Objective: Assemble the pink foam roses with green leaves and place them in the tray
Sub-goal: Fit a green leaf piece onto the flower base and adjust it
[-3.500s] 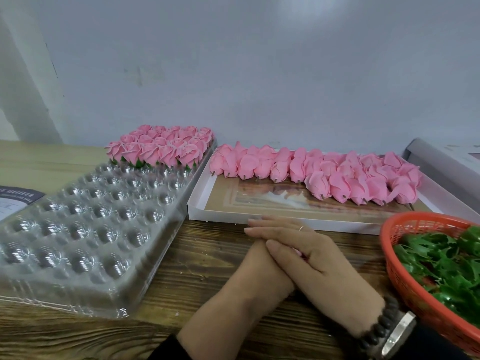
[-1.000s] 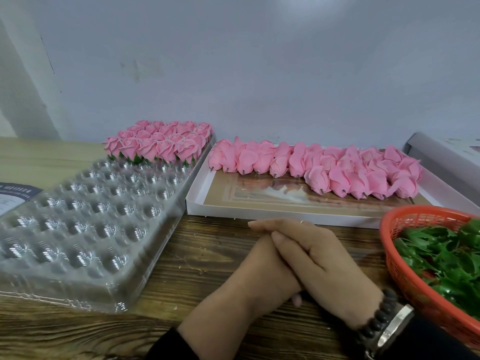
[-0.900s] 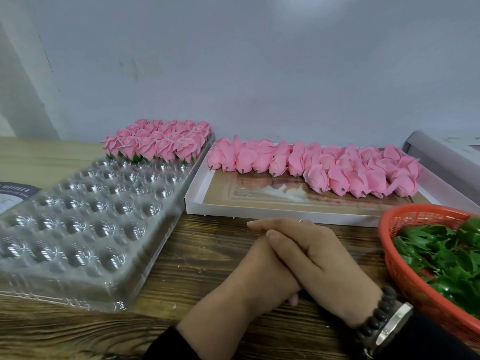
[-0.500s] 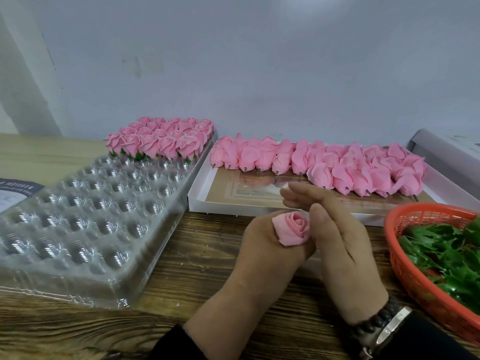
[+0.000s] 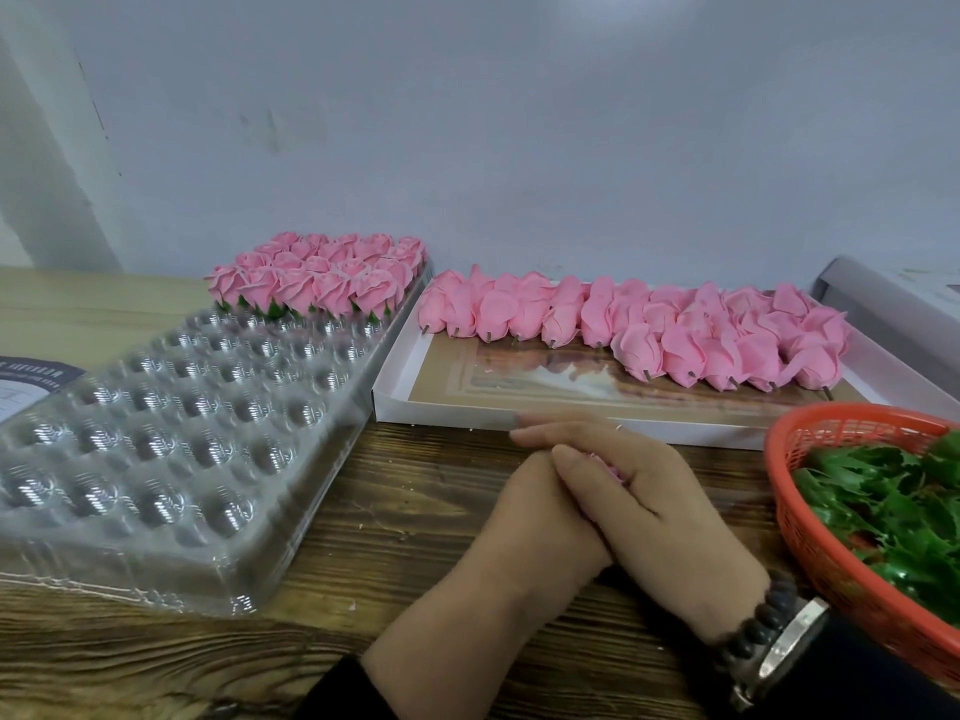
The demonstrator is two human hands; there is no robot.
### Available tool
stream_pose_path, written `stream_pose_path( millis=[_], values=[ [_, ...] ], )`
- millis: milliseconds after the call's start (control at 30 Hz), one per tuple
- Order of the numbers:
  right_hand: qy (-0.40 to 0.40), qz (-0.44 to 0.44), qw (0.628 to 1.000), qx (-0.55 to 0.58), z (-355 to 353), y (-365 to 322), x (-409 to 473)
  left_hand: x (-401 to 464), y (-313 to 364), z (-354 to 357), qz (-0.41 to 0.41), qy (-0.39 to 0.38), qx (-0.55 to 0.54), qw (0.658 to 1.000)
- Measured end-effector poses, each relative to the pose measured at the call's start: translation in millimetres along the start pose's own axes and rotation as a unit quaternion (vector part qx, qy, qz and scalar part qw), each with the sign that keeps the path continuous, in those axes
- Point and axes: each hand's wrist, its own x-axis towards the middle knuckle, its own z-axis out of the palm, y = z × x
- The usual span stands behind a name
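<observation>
Clear cavity tray (image 5: 171, 433) left of hands; white box (image 5: 441, 407) of loose pink roses (image 5: 639, 330) behind, orange leaf basket (image 5: 810, 537) right. Right hand (image 5: 649, 501) cupped flat over left hand (image 5: 524, 522), a pink sliver (image 5: 618, 472) between; left grip hidden.

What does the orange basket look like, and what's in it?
The orange basket sits at the right edge of the wooden table, partly cut off by the picture. It looks like plastic mesh with small holes and a thick smooth rim. Green leaves fill it in a loose heap. It stands upright beside the white box. No hand touches it.
</observation>
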Motion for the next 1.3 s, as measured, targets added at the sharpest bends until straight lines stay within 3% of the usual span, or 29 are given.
stream_pose_path(
  millis=[100, 200, 267, 367, 433, 533, 633, 900, 1100, 1300],
  values=[
    [-0.063, 0.021, 0.998, 0.021, -2, -2, -2, -4, 0, -5, -0.050, -0.036, -0.041, 0.997],
    [-0.025, -0.004, 0.999, 0.029, -1, -4, -5, -4, 3, -6, -0.043, -0.034, -0.059, 0.997],
    [0.058, -0.029, 0.997, 0.051, 0, -2, -5, -4, 4, -6, -0.026, 0.016, -0.128, 0.991],
    [0.166, -0.038, 0.981, 0.091, 3, 3, -3, 0, 0, -8, -0.008, 0.158, -0.242, 0.957],
    [0.193, -0.024, 0.977, 0.091, 7, 5, -3, 2, 1, -9, -0.001, 0.220, -0.274, 0.936],
    [0.169, -0.005, 0.982, 0.090, 16, 4, -3, 4, 1, -11, -0.006, 0.259, -0.333, 0.907],
    [0.134, -0.007, 0.988, 0.071, 23, 2, -2, 5, 0, -8, -0.028, 0.245, -0.402, 0.882],
    [0.128, 0.000, 0.990, 0.061, 19, -1, -2, 1, 1, 0, -0.070, 0.171, -0.446, 0.876],
    [0.089, 0.041, 0.980, 0.176, 13, -7, -1, 1, 1, -12, -0.096, 0.041, -0.511, 0.853],
    [0.062, 0.051, 0.967, 0.243, 17, -2, -2, 0, 3, -14, -0.090, 0.063, -0.491, 0.864]
  ],
)
